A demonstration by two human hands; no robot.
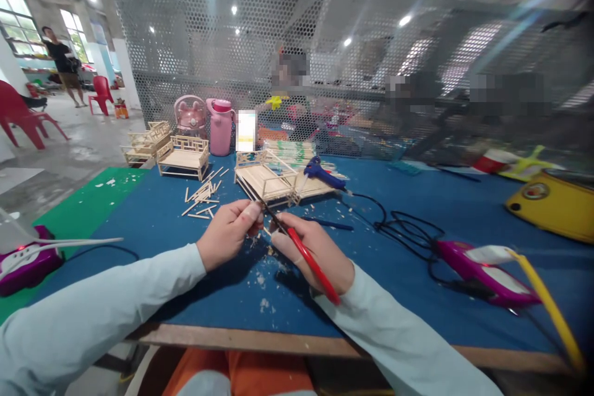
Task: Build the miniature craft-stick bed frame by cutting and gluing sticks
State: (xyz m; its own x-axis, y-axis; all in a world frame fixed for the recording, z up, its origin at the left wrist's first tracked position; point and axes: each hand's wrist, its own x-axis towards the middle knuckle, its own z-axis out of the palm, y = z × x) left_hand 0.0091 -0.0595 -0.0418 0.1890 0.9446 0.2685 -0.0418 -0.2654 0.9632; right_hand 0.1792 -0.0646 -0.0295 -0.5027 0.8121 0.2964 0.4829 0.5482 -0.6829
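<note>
My right hand [313, 247] is closed round a red-handled tool [313, 266], whose dark, narrow end points up and left toward my left hand. The fingers of my left hand [232, 229] are pinched together near that dark end; what they hold is too small to make out. Just beyond my hands stand small wooden stick-built pieces [269, 179] like miniature benches. A blue glue gun [322, 174] rests on them at the right. Short loose sticks [203, 195] lie beyond my left hand.
Blue table [185, 297] with crumbs. Behind stand another miniature bench [183, 158], a pink flask [221, 127] and a mesh screen [185, 43]. Purple power strips [487, 275] lie at both sides, black cable and a yellow container [552, 204] at right. A person [62, 62] stands far left.
</note>
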